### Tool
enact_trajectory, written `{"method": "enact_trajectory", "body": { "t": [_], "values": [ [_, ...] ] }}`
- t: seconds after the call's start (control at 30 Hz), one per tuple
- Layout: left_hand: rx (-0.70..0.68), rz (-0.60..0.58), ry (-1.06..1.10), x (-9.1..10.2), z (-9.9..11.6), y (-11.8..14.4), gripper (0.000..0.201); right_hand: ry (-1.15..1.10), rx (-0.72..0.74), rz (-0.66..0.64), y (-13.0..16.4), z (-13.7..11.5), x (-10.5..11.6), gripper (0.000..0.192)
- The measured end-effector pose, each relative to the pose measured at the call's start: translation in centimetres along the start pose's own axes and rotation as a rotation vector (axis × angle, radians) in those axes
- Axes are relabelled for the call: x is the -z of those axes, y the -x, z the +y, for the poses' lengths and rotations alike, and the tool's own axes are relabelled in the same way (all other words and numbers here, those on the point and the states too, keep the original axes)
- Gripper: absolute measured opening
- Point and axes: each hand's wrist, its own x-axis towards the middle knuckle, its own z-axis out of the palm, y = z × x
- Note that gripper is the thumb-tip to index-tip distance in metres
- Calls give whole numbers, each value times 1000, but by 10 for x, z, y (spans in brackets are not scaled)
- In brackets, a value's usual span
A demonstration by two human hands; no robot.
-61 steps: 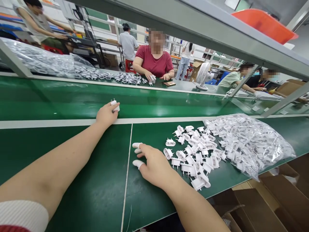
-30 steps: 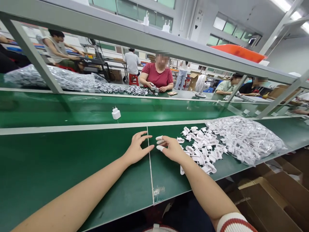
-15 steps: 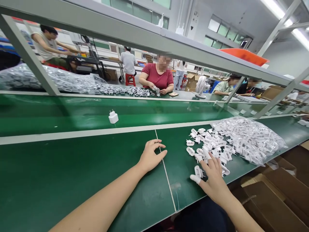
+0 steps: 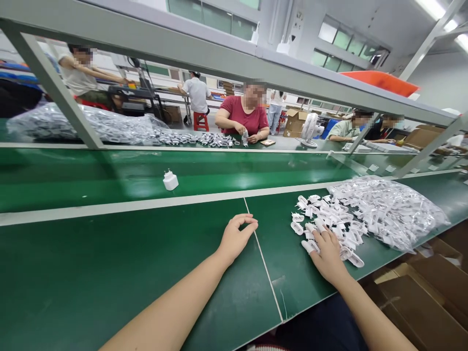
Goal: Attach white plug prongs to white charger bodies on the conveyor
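My right hand [image 4: 327, 256], white covers on its thumb and fingertips, reaches into the near left side of a pile of white plug pieces [image 4: 334, 214]. Its thumb and fingers have closed around one white plug piece [image 4: 315, 245], partly hidden by the fingers. To the left, my left hand [image 4: 237, 239] rests over the green bench [image 4: 146, 273] beside a pale seam line. Its fingers are curled, the thumb and fingertips meeting, and nothing shows between them.
A clear plastic bag [image 4: 405, 214] of similar pieces lies right of the pile. A white charger [image 4: 170, 180] stands on the green belt [image 4: 219, 173]. Cardboard boxes [image 4: 420, 302] sit below the bench edge. Across the belt a person in a red top [image 4: 243, 114] handles small parts.
My right thumb and fingers have drawn together around a plug piece. My left thumb and fingertips have come together. The view has shifted slightly.
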Motion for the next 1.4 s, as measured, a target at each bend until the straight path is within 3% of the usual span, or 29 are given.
{"method": "enact_trajectory", "body": {
  "t": [0.17, 0.33, 0.5, 0.63, 0.87, 1.07, 1.23, 1.33, 1.4],
  "values": [
    [-3, -15, 6, -1, 1, 2, 9, -111, 33, 29, -26, 8, 4, 45],
    [-22, -27, -10, -3, 1, 4, 9, -122, 110, 16, -47, -1, 22, 38],
    [-68, -36, -43, -3, 0, 4, 11, -104, 201, -36, -62, -28, 42, 42],
    [-114, -49, -77, -3, 2, 6, 10, -292, 317, -46, -70, -63, 47, 32],
    [-153, -58, -69, -1, 0, 7, 20, -668, 494, -169, -68, -125, 30, 35],
    [-124, -79, -92, 2, 0, 9, 23, -827, 493, -186, -62, -126, 5, 44],
    [-148, -131, -180, 0, 2, 10, 19, -714, 464, -196, -65, -112, 16, 43],
    [-149, -158, -217, 1, 2, 10, 18, -472, 394, -140, -71, -105, 23, 47],
    [-139, -164, -238, 2, 1, 10, 18, -252, 265, -162, -76, -101, 25, 57]
  ]
}}
